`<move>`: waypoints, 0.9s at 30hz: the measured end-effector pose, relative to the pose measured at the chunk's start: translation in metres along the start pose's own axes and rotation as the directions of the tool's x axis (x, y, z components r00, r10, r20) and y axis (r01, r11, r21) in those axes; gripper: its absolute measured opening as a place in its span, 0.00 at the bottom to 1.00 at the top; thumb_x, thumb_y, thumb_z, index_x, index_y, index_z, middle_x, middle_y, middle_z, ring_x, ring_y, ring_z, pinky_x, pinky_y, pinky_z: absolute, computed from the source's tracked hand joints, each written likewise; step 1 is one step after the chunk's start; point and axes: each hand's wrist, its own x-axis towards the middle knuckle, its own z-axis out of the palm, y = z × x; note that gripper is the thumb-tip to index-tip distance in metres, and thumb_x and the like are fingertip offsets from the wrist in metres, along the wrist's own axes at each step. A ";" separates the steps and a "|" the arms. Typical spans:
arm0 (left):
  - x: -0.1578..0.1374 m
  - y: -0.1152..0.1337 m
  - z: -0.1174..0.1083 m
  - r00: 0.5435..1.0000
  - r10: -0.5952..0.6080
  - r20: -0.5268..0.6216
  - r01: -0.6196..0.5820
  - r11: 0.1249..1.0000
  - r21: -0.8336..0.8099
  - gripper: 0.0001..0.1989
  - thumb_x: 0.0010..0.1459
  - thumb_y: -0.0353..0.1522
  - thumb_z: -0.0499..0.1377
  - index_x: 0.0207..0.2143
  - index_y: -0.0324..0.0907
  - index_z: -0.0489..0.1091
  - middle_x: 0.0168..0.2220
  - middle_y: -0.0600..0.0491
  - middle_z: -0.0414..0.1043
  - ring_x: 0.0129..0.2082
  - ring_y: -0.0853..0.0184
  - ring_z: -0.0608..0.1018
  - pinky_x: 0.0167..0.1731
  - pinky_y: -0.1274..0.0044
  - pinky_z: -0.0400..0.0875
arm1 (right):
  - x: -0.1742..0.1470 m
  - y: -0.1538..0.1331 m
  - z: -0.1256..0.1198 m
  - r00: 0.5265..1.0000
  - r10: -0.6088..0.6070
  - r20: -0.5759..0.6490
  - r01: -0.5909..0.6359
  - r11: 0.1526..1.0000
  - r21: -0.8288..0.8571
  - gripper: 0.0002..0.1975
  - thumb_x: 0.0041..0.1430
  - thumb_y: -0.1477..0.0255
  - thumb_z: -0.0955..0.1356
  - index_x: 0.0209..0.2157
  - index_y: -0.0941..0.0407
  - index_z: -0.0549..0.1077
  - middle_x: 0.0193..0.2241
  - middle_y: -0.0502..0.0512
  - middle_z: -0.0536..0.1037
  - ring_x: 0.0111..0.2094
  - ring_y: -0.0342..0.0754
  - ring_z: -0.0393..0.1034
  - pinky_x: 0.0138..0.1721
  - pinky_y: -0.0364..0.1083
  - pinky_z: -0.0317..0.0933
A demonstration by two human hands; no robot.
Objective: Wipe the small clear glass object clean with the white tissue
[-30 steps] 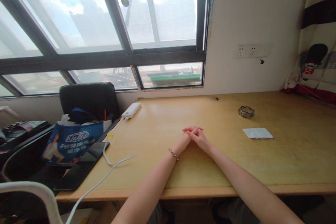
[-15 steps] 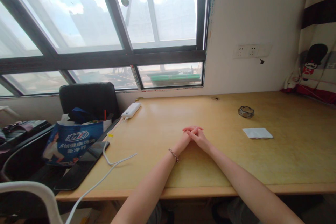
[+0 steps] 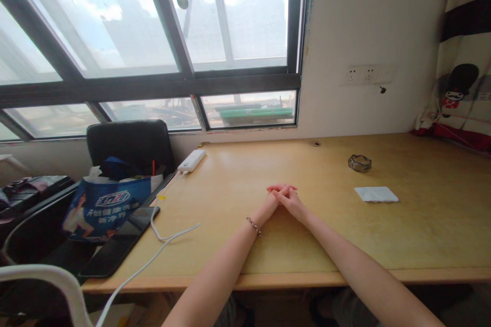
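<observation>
Left hand, right hand: fingers were interlaced, closed.
White tissue: lay on the table's right; seemed light, soft, pinchable by edges.

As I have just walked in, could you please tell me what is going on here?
A person's left grip and right grip are clasped, fingers crossed, on a yellowish wooden table, with no held object visible. To their right lie a thin white rectangular item and a greyish faceted ring-shaped object. To their left are a thin white cable and a white plastic-looking block.
</observation>
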 end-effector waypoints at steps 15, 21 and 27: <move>-0.002 0.011 -0.012 0.992 -0.014 0.123 0.019 0.999 -0.041 0.14 0.56 0.35 0.48 0.31 0.38 0.72 0.27 0.54 0.71 0.30 0.72 0.74 0.29 0.85 0.68 | 0.001 0.000 0.000 1.000 0.015 0.002 -0.015 1.000 0.001 0.16 0.50 0.60 0.64 0.37 0.55 0.73 0.38 0.55 0.74 0.42 0.50 0.65 0.47 0.51 0.57; -0.002 0.002 0.000 0.998 -0.034 0.049 0.035 0.999 -0.013 0.17 0.56 0.37 0.46 0.28 0.37 0.71 0.25 0.53 0.70 0.28 0.71 0.74 0.28 0.84 0.67 | 0.000 0.001 0.000 1.000 0.011 0.006 -0.011 1.000 0.008 0.16 0.51 0.61 0.63 0.37 0.55 0.73 0.38 0.55 0.73 0.42 0.50 0.65 0.46 0.50 0.58; -0.002 0.004 0.000 0.999 -0.045 0.024 0.046 0.998 -0.038 0.16 0.56 0.36 0.48 0.28 0.37 0.72 0.23 0.54 0.70 0.27 0.71 0.74 0.27 0.84 0.67 | 0.000 0.000 0.000 1.000 0.018 0.001 -0.018 1.000 0.007 0.16 0.51 0.60 0.64 0.36 0.55 0.73 0.37 0.55 0.74 0.41 0.50 0.66 0.45 0.50 0.59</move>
